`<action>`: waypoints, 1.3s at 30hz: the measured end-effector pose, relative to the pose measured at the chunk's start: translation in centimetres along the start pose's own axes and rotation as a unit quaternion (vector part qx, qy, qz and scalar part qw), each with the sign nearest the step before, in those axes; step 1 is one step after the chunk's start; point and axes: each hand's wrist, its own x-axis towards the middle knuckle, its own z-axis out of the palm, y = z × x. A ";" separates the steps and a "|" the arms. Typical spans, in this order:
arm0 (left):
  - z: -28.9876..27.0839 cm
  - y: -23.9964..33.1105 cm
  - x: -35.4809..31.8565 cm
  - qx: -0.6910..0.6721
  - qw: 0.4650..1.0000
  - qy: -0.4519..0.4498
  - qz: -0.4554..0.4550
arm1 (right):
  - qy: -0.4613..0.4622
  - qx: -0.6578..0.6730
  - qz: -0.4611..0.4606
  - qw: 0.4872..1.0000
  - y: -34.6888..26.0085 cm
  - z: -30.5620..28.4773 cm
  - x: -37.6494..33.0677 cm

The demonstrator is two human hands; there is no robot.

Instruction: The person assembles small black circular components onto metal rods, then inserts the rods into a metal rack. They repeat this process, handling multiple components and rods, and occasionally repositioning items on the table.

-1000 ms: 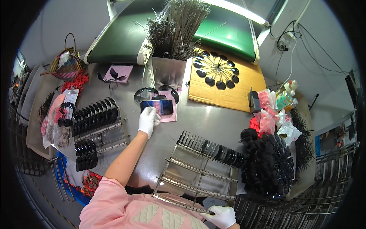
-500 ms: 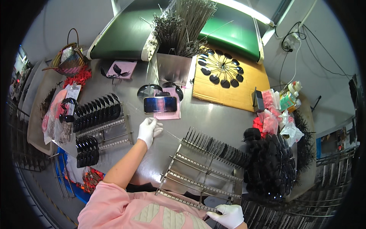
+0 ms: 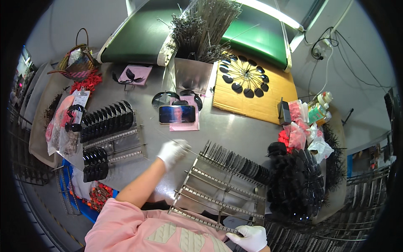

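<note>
Clearly the two gloved hands are well apart: the left hand (image 3: 174, 154) hovers over the tabletop (image 3: 231, 128), fingers curled, beside a thin line, though whether they pinch it I cannot tell. The right hand (image 3: 250, 238) is clamped on the near right corner of the metal rack (image 3: 228, 184), which lies close to the person. Dark flat pieces (image 3: 235, 163) stand in a row along its far rail, with a black heap (image 3: 296, 185) just right. Beyond the left hand, a lit phone (image 3: 177, 114) rests over pink paper (image 3: 194, 127).

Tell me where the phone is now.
In the head view, the phone sits slightly left of centre, over pink paper, between the left hand and the metal bin.
</note>
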 end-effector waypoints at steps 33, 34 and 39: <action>-0.2 -1.2 -0.2 0.665 0.611 0.291 0.316 | 0.322 0.100 0.245 0.909 10.1 -3.0 28.2; -0.2 -1.3 -0.4 0.693 0.593 0.287 0.293 | 0.332 0.043 0.214 0.918 10.2 -3.6 29.1; 0.3 -1.2 -1.1 0.705 0.574 0.285 0.302 | 0.320 0.058 0.001 0.946 14.5 -3.9 42.5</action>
